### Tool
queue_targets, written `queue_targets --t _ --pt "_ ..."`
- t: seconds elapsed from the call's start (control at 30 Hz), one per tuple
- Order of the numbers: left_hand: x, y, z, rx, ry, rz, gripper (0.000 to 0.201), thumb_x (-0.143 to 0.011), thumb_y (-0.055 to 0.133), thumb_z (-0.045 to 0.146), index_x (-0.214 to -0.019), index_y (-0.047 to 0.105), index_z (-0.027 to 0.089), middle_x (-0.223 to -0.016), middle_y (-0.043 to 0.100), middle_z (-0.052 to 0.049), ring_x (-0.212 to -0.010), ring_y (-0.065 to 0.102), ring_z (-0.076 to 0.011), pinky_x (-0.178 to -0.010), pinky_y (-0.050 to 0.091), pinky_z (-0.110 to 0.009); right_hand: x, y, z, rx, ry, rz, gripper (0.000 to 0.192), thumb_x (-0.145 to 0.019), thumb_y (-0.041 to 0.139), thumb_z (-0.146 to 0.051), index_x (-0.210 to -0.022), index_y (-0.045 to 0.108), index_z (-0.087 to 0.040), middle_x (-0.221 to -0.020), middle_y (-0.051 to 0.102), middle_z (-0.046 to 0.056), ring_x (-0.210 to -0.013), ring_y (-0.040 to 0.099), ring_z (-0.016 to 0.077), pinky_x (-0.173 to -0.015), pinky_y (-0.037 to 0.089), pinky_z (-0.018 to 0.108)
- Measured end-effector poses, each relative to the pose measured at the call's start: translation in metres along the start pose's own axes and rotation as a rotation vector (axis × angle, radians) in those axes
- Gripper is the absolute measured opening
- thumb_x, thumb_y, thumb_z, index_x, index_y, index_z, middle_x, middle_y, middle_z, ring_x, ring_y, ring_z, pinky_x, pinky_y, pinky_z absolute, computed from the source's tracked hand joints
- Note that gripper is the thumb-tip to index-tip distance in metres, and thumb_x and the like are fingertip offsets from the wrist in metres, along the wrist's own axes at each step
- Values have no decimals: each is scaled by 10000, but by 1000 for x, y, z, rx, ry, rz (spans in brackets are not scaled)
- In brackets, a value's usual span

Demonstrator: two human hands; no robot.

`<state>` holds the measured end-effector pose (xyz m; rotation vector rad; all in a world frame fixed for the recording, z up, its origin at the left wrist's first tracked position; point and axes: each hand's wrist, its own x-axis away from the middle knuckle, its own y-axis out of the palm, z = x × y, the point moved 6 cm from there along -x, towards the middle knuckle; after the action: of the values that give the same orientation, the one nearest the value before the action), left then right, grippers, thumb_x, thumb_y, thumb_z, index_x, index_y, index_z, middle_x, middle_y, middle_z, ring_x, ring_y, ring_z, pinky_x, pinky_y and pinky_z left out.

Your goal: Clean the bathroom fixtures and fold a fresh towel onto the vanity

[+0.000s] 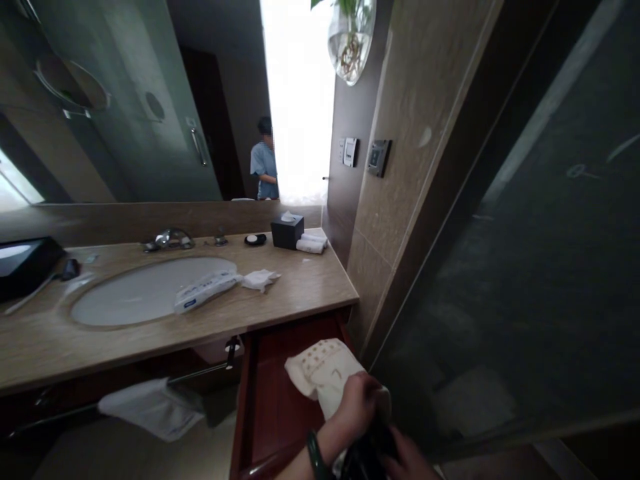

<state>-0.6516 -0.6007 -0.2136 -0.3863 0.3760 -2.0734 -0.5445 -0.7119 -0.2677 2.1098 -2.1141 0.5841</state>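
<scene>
Towel [324, 373] bunched in your left hand [361, 403], fingers curled tight, below the surface [310, 293]; right hand [407, 460] grips something dark.

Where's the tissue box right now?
In the head view, the tissue box sits at the back right corner of the counter, against the mirror, with rolled towels on its right.

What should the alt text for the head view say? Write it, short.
Two hands at the bottom edge: the left hand grips a folded white towel, the right hand is at something dark below it. To the left, a counter holds a sink, a tissue box and a mirror above.
</scene>
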Motion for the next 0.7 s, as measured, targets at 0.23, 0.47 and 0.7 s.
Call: queue_targets --t 0.23,0.47,0.7 --pt "17 -50 -50 -206 -107 141 186 -814 523 83 -940 656 117 -954 694 -122 -902 623 -238 -835 452 -328 -51 -8 -18 -15 -49 -60 508 -728 587 -472 -1083 664 -118 -1046 748 148 -1035 670 343 -911 507 419" --pt "-1 -58 -27 -247 -133 184 180 -922 497 312 -946 596 164 -983 703 -113 -933 628 -251 -833 443 -335 -112 16 -47 63 -75 -299 350 -656 586 -300 -965 670 -159 -802 702 34 -748 618 214 -700 480 322" --pt "38 -83 -62 -304 -215 305 133 -820 524 138 -936 579 170 -943 700 -123 -871 622 -239 -787 446 -331 -151 51 -54 -200 26 -377 507 -669 641 -367 -1118 666 -133 -991 758 85 -928 682 274 -877 512 399"
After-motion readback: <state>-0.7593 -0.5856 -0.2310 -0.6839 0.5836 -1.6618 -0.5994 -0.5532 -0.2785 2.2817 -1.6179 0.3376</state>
